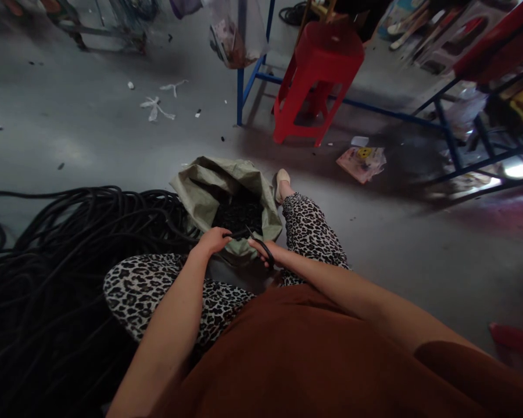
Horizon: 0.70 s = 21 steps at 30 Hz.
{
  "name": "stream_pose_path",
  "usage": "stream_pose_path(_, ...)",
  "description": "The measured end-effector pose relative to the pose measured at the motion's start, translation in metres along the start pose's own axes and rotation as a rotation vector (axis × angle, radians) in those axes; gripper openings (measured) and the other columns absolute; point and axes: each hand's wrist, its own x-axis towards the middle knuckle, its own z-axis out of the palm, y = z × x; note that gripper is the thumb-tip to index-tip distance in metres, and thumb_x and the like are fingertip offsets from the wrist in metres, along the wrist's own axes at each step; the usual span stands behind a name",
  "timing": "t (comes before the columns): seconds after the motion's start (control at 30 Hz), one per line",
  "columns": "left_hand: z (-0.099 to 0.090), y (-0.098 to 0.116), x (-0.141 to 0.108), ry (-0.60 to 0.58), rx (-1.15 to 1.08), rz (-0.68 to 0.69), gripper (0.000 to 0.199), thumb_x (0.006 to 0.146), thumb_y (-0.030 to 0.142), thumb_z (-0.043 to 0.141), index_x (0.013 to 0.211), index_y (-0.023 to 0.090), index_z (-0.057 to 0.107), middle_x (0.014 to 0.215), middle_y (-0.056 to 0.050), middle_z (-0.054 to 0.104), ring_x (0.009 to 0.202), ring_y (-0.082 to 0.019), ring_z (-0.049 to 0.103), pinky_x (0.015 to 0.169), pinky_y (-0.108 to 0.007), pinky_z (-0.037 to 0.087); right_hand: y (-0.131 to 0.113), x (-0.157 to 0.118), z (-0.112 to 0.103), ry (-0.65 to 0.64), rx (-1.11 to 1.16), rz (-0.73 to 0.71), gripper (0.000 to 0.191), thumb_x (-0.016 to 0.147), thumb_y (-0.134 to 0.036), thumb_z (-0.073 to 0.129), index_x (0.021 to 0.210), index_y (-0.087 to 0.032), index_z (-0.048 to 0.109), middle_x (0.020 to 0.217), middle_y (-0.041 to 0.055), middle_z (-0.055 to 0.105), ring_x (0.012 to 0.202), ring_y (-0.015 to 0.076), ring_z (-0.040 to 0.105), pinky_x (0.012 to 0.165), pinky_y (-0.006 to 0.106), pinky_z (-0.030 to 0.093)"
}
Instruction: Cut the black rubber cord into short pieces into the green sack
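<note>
I sit on the floor with my legs in leopard-print trousers stretched forward. My left hand (213, 239) grips the end of a black cable (237, 234) that runs from the big black coil (61, 261) on my left. My right hand (268, 251) holds black-handled scissors (261, 246), their blades at the cable's end. Both hands hover over the near rim of an open green woven sack (200, 188) between my legs. Short black cable pieces (237, 216) fill the sack.
A red plastic stool (318, 81) stands ahead beside a blue metal frame (253, 75). Printed packaging (361, 161) lies on the grey concrete floor to the right, white scraps (156, 108) to the left. A hanging plastic bag (233, 35) is at the top.
</note>
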Motion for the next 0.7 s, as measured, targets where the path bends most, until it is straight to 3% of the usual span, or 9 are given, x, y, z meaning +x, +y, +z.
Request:
stream_pose_path(0.27, 0.0019, 0.0027, 0.0004, -0.030, 0.009, -0.036, 0.033, 0.077, 0.033, 0.052, 0.107, 0.027, 0.064, 0.109, -0.001, 0.065, 0.100, -0.018, 0.058, 0.085, -0.024, 0.044, -0.0006, -0.0018, -0.0014, 0.033, -0.142, -0.001, 0.049, 0.079, -0.062, 0.046, 0.064, -0.016, 0.048, 0.043, -0.0022, 0.043, 0.027, 0.0089, 0.042, 0.026, 0.017, 0.030)
stream_pose_path(0.7, 0.0040, 0.0070, 0.0008, -0.022, 0.026, -0.032, 0.032, 0.077, 0.032, 0.051, 0.105, 0.027, 0.065, 0.108, -0.001, 0.066, 0.099, -0.018, 0.059, 0.084, -0.024, 0.044, 0.0089, 0.0068, -0.0023, 0.017, -0.112, -0.036, 0.042, 0.078, -0.056, 0.053, 0.066, -0.015, 0.050, 0.042, -0.0027, 0.041, 0.029, 0.0077, 0.038, 0.027, 0.017, 0.032)
